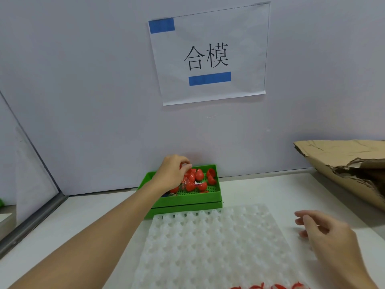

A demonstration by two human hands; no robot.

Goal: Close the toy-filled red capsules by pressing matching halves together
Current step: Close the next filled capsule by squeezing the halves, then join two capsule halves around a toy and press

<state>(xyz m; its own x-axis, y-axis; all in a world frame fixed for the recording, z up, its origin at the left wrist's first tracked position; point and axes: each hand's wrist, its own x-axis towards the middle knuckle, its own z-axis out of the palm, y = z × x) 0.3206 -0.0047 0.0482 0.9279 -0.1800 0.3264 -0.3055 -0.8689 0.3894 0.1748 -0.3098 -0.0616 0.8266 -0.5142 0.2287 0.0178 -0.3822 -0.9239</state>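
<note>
A: Landmark is the green tray (188, 200), set against the back wall on the white surface (87, 222). Contents?

B: A heap of red capsule halves (198, 178) on its perforated floor, some dome up, some showing their hollow side. A crinkled clear wrapper with a small toy (185, 182) lies among them, close under the fingers of the left hand. The tray appears to sit on a second green tray of the same kind.

A: The left hand?

B: The left hand (174, 174) reaches over the tray's left part, forearm stretched across the surface. Its fingertips are curled and pinch one red half (186, 169) at the top of the heap.

A: And the right hand?

B: The right hand (325, 232) hovers to the right of the tray and nearer the person, fingers loosely bent and apart, holding nothing.

A: What lies in front of the tray?

B: A white dimpled holder sheet (210, 245), its far edge touching the tray's front. Along the sheet's near edge, at the bottom of the view, a few red closed capsules (268, 286) show partly; the count is unclear.

A: Anything else?

B: A torn cardboard box (343, 163) well to the right of the tray. Above the tray, a paper sign (208, 55) taped to the wall with blue tape, printed with two black characters.
</note>
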